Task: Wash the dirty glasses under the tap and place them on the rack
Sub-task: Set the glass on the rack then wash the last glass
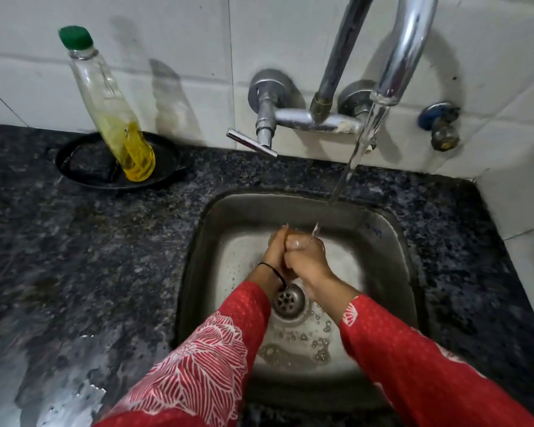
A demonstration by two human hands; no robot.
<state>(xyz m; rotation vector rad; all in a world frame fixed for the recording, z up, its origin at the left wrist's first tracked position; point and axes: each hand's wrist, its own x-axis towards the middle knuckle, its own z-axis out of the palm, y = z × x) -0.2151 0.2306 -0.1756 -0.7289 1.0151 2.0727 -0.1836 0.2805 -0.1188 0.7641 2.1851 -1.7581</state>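
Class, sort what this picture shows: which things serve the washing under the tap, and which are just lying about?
In use: tap spout, running water, sink, left hand and right hand, pressed together in the stream. No glass shows.

Lying about: bottle of yellow liquid, black dish under it, blue valve.

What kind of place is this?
Probably a home kitchen wash-up corner: a steel sink set in a dark stone counter, a wall-mounted tap running water into it, and a bottle of yellow liquid, likely dish soap, by white tiles.
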